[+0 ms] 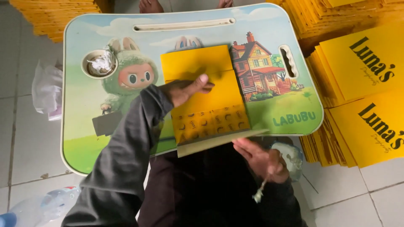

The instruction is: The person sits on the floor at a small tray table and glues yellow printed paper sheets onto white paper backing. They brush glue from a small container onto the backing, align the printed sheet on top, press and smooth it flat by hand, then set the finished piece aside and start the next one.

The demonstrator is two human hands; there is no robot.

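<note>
Folded yellow paper bag (206, 92), flat on lap tray (84, 126)

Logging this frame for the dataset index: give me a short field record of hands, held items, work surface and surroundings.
left hand: left hand pressed flat on the yellow folded card, grip open
right hand: right hand at the near edge of the lap tray, fingers closed on a small white brush-like tool
card: lies on the tray, patterned flap toward the person
tray cup recess: round recess holding white scraps
right side: stacks of yellow printed sheets on the tiled floor
left side: crumpled clear plastic bag
</note>
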